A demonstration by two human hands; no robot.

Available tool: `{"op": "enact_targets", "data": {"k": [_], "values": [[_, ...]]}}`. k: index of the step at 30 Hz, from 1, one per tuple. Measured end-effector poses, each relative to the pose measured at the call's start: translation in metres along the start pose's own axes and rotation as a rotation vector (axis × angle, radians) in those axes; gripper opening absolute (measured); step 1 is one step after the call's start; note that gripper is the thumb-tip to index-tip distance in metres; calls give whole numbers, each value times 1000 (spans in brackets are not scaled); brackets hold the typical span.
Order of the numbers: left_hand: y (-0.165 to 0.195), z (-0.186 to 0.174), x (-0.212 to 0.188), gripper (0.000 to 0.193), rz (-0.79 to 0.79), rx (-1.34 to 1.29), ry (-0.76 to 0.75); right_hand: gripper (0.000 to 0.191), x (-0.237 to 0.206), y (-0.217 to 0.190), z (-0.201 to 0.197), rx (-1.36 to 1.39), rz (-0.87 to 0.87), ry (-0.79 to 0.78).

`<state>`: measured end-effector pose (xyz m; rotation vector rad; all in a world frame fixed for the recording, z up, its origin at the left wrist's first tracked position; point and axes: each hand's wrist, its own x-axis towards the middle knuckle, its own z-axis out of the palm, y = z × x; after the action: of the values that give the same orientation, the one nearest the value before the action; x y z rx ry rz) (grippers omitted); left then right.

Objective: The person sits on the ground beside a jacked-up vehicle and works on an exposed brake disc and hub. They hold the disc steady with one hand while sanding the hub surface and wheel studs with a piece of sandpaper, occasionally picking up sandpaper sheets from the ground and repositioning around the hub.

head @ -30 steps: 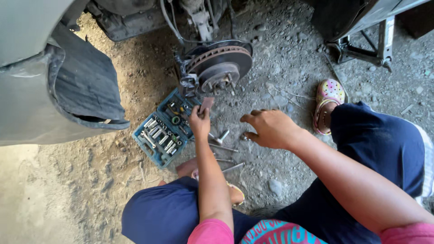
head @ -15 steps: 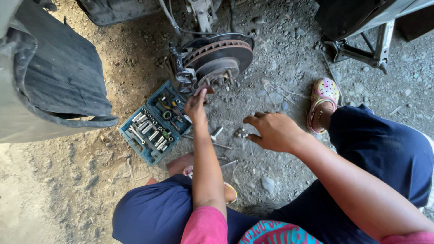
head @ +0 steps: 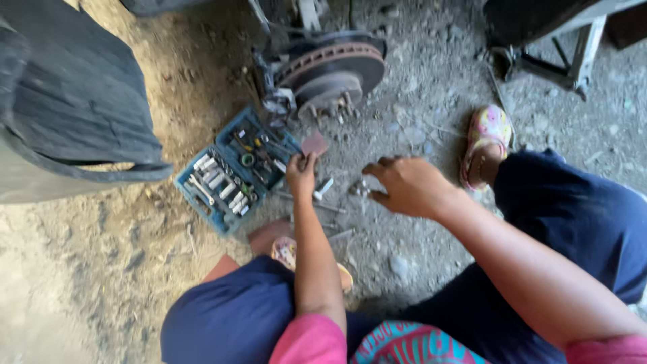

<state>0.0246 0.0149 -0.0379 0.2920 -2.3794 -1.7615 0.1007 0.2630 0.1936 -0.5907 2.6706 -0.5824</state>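
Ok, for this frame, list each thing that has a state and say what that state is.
Socket set case: open, lying flat on the dirt, sockets inside.
Brake disc: bare, no wheel on it, studs showing.
Tyre: off the hub, resting at the left.
Left hand: closed on a small reddish piece.
Right hand: open, palm down, hovering over loose metal parts on the ground.
Jack stand: standing upright.

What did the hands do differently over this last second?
The left hand drew back from the brake disc toward the tool case, keeping its small reddish piece. The right hand sank closer to the ground. Disc, case and tyre stayed put.
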Motion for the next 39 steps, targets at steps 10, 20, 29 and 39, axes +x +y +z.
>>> {"op": "enact_targets", "data": {"k": [10, 20, 29, 39], "values": [[24, -12, 28, 21, 122, -280, 98, 48, 3, -16, 13, -10, 6, -53], [29, 10, 58, 30, 58, -754, 39, 47, 4, 6, 14, -2, 53, -82], [19, 15, 78, 28, 19, -686, 7, 44, 35, 11, 11, 9, 21, -37], [3, -16, 54, 36, 90, -62, 12, 40, 89, 1, -19, 62, -144, 527]]}}
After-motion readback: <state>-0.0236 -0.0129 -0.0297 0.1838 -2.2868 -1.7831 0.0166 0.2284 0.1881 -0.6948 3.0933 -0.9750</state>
